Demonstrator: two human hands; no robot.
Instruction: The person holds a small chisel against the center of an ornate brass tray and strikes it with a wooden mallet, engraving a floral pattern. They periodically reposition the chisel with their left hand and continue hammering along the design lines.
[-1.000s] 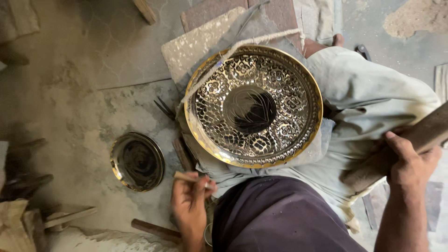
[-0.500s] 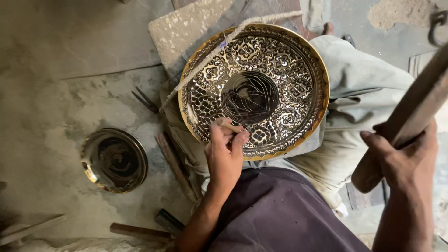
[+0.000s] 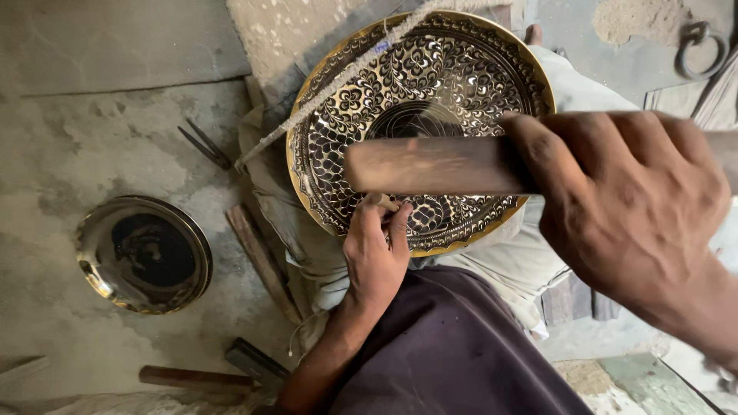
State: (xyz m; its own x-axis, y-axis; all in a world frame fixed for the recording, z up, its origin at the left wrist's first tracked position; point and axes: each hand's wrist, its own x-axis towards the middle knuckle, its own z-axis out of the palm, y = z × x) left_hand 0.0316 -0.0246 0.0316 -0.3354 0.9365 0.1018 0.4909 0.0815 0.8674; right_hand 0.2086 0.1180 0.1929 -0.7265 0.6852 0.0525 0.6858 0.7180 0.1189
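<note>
Both hands are working over a large engraved brass plate [image 3: 430, 84] that is lying tilted across the person's lap, on pale cloth, its rim gold and its face covered in dark floral patterning. The left hand [image 3: 377, 257] is pinching a small metal punch [image 3: 382, 202] between thumb and fingers, its tip sitting on the lower part of the plate near the rim. The right hand [image 3: 626, 200] is clenching around a wooden mallet [image 3: 434, 165], which is hanging level above the middle of the plate, well clear of the punch's head. A pale cord [image 3: 330, 96] is running diagonally across the plate's upper left edge. On the dusty floor [image 3: 84, 138] to the left, a smaller round brass dish [image 3: 144, 253] with a dark centre is lying apart from the work. Near it a hammer [image 3: 207, 373] is resting on the floor, with a wooden stick [image 3: 261, 261] and a pair of thin dark metal tools [image 3: 205, 144] lying beside the cloth.
</note>
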